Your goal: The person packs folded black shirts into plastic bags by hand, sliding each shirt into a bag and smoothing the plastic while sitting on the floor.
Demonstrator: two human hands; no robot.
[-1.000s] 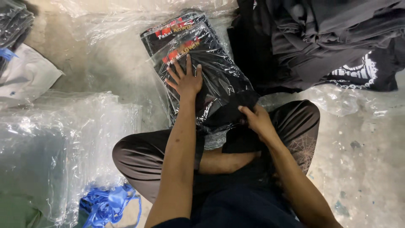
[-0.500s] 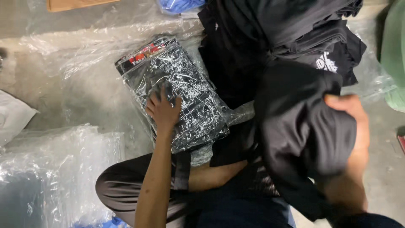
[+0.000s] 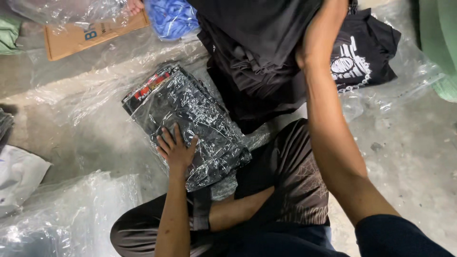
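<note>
My left hand (image 3: 176,148) lies flat, fingers spread, on a stack of black garments sealed in clear crinkled plastic (image 3: 190,114) on the floor in front of my crossed legs. My right hand (image 3: 326,21) is raised at the top of the view, gripping a black garment (image 3: 257,24) that hangs over a pile of loose black shirts (image 3: 266,81). One shirt in that pile shows a white print (image 3: 352,64).
Clear plastic bags (image 3: 66,219) lie heaped at the lower left, beside a white bag (image 3: 19,173). A cardboard piece (image 3: 90,35) and blue plastic (image 3: 171,16) sit at the top. Green fabric (image 3: 442,47) lies at the right edge. Another person's toes or fingers (image 3: 135,5) show at the top.
My right hand has lifted the black garment higher and carried it over the shirt pile. My left hand stays pressed on the wrapped stack.
</note>
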